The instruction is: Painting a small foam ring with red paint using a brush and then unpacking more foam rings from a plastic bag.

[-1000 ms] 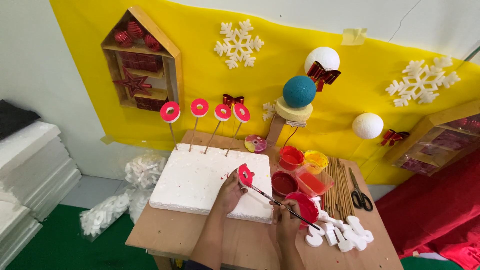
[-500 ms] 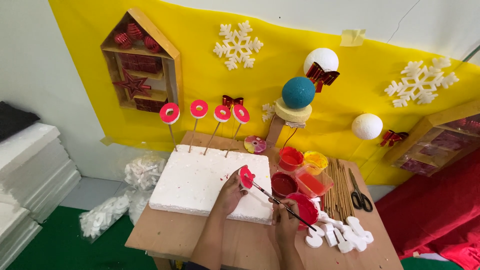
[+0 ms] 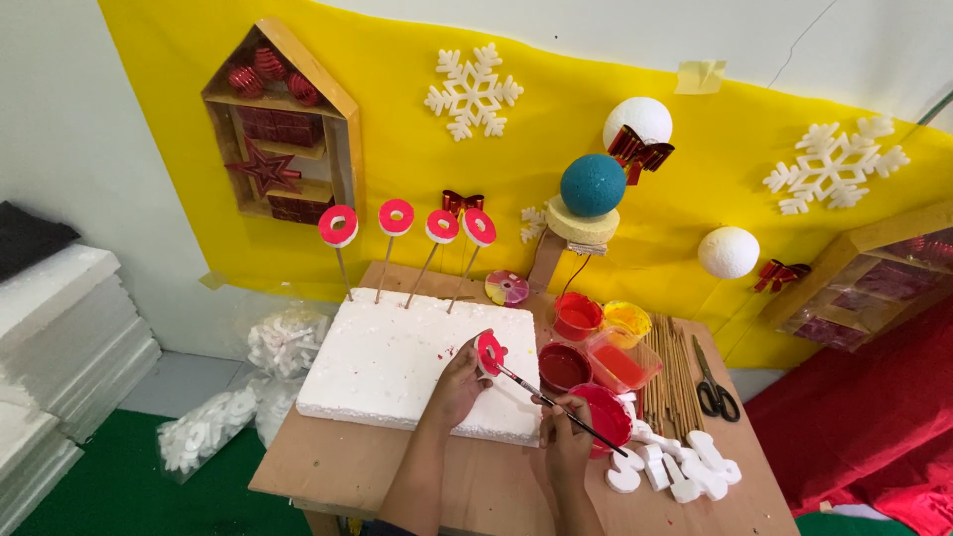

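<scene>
My left hand [image 3: 459,382] holds a small foam ring [image 3: 488,352] painted red, raised just above the right part of a white foam slab [image 3: 397,362]. My right hand [image 3: 566,442] grips a thin paintbrush [image 3: 556,405], and its tip touches the ring. Several red-painted rings on wooden sticks [image 3: 417,233] stand stuck in the slab's far edge. A round pot of red paint [image 3: 601,415] sits right beside my right hand.
More paint pots, red [image 3: 577,316], yellow [image 3: 627,320] and dark red [image 3: 563,365], stand at the right. Wooden skewers [image 3: 671,372], black scissors [image 3: 710,387] and white foam shapes [image 3: 675,467] lie at the table's right. Bags of foam pieces [image 3: 243,397] lie on the floor at left.
</scene>
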